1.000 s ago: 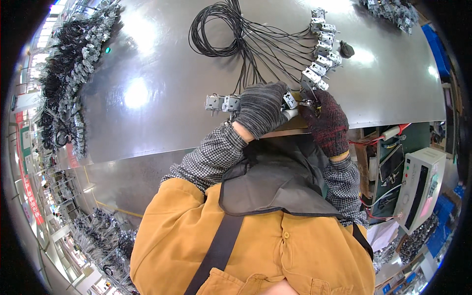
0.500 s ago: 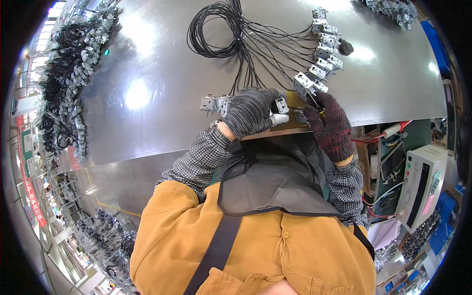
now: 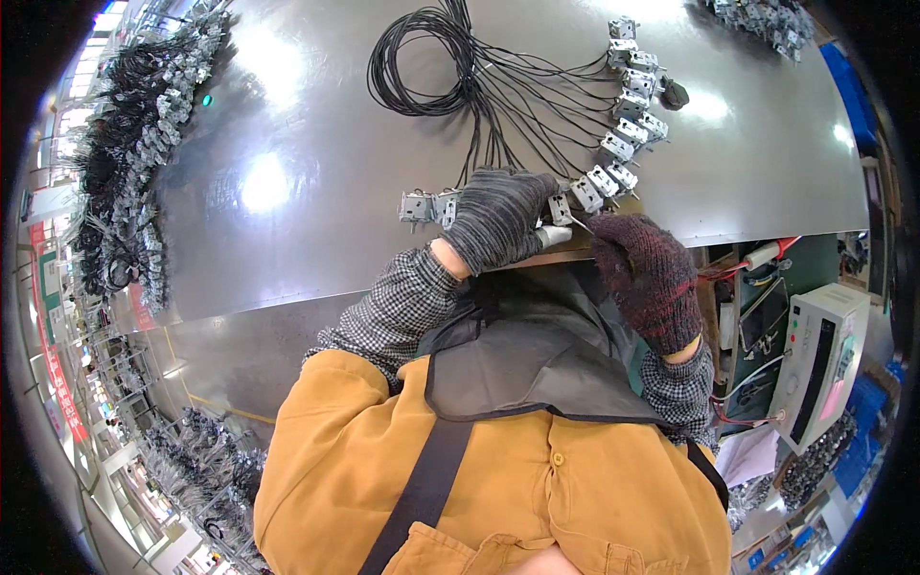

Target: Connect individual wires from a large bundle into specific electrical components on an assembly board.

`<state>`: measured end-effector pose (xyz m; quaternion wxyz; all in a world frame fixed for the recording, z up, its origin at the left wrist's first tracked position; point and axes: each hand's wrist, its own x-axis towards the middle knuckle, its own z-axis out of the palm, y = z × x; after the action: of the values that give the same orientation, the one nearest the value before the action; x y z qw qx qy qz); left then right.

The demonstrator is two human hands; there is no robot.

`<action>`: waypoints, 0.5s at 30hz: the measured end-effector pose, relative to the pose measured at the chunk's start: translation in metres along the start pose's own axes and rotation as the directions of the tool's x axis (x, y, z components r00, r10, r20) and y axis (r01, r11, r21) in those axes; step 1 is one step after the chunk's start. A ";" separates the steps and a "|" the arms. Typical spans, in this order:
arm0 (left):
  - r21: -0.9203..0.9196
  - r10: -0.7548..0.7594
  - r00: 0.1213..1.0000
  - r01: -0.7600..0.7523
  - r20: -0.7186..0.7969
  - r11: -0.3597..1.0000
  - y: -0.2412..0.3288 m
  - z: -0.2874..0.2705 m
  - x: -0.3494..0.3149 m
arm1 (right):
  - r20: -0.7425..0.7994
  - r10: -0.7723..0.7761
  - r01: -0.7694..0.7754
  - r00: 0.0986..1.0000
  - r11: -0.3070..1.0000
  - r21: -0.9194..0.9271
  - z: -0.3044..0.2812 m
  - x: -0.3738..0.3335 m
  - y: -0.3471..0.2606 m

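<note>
My left hand [image 3: 498, 213], in a grey striped glove with a white-wrapped thumb, is closed on a small silvery metal block [image 3: 561, 208] at the table's front edge. Beside it my right hand [image 3: 648, 273], in a dark red and black glove, is closed. A thin metal shaft [image 3: 582, 224] sticks out from its fingers toward that block; the rest of this tool is hidden in the fist. More wired metal blocks [image 3: 621, 144] curve away in a row up the right. Others [image 3: 418, 206] lie left of my left hand. Black cables [image 3: 422, 96] run from the blocks into a coil.
The shiny metal table [image 3: 278, 220] carries a long heap of similar wired parts [image 3: 144, 163] at far left and another heap [image 3: 767, 24] at far right. A small dark lump [image 3: 675, 93] sits by the row. A white instrument box [image 3: 822, 364] stands at lower right, near a red-leaded probe [image 3: 767, 252].
My right hand has moved down and slightly right, drawing back from the row of blocks. The nearest blocks have shifted. My left hand has moved slightly right with its block.
</note>
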<state>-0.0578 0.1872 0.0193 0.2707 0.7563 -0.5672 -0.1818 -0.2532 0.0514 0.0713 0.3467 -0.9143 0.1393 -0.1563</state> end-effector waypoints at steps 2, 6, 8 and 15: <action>-0.009 0.001 1.000 -0.001 -0.006 1.000 0.004 -0.002 0.001 | 0.020 0.029 -0.028 0.999 0.999 -0.040 -0.001 0.003 -0.002; 0.046 -0.010 1.000 0.011 -0.029 0.999 0.007 0.002 0.002 | -0.014 -0.034 0.032 0.999 0.991 -0.130 0.014 0.008 0.004; 0.039 0.003 0.998 -0.001 -0.058 0.999 0.007 0.004 0.002 | 0.039 -0.047 0.054 0.998 0.975 -0.218 0.021 0.009 0.012; 0.074 -0.019 0.999 0.022 -0.041 0.997 0.006 0.009 0.004 | 0.143 0.033 0.017 0.989 0.941 -0.338 0.012 0.018 0.002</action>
<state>-0.0667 0.1807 0.0156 0.2518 0.7751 -0.5602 -0.1482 -0.2323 0.0509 0.0651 0.1945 -0.9687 0.1418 -0.0610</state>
